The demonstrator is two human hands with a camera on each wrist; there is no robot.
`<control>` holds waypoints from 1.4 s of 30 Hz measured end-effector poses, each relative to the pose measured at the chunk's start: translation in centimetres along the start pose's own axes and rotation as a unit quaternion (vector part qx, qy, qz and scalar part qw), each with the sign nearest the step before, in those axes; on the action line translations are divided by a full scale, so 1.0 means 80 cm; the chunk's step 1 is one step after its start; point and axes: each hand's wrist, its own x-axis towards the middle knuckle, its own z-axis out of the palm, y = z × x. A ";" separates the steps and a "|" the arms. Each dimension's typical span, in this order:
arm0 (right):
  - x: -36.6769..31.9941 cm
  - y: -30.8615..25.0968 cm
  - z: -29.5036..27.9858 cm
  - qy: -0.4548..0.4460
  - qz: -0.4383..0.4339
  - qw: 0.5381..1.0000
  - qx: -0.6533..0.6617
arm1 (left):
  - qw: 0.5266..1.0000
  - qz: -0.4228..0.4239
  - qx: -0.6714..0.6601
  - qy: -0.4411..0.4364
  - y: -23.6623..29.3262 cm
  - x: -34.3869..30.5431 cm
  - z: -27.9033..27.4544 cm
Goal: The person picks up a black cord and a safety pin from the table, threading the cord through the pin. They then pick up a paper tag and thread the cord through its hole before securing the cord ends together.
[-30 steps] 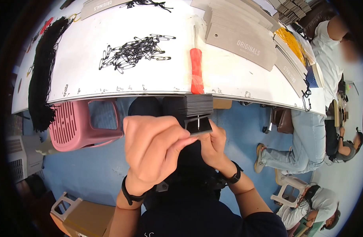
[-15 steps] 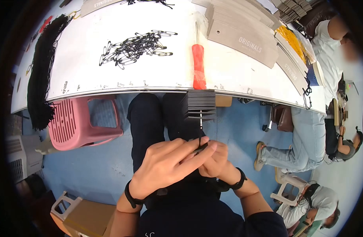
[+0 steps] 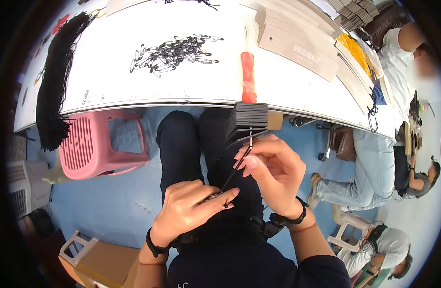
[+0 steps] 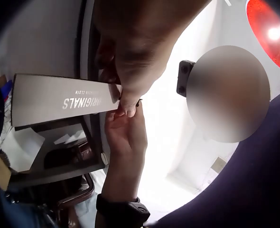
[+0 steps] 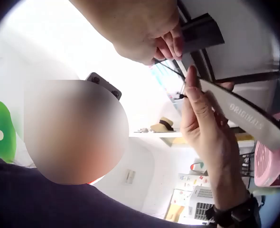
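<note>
In the head view my left hand [image 3: 189,209] holds a grey card tag [image 4: 59,97], printed ORIGINALS, seen nearly edge-on from above. A black cord [image 3: 231,177] runs taut from it up to a thin metal needle [image 3: 250,140]. My right hand [image 3: 278,173] is at the needle's tip, thumb and forefinger pinching the cord there. The needle sticks out of a stack of dark cards [image 3: 249,115] at the table's front edge. Behind the stack lies a red-handled tool [image 3: 248,74], its thin metal shaft pointing away.
A heap of black safety pins [image 3: 177,53] lies on the white table [image 3: 110,81]. A bundle of black cords [image 3: 57,86] hangs over its left edge; stacked ORIGINALS tags [image 3: 297,43] lie at the right. Below are a pink stool [image 3: 86,144] and a cardboard box [image 3: 105,264].
Both hands were up at the stack around a card, then came down towards my body with it. Now the left hand is lower with the tag, the right hand is up at the needle's tip.
</note>
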 end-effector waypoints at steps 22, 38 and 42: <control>-0.015 -0.021 0.002 -0.213 0.159 0.961 0.075 | 0.954 -0.097 -0.282 0.010 -0.016 -0.002 -0.015; -0.018 0.007 0.001 -0.155 -0.133 0.962 -0.183 | 0.890 -0.194 -0.400 -0.103 -0.018 -0.009 -0.017; -0.027 -0.014 -0.019 -0.011 0.086 0.996 0.015 | 0.851 -0.271 -0.444 -0.074 -0.022 -0.029 -0.015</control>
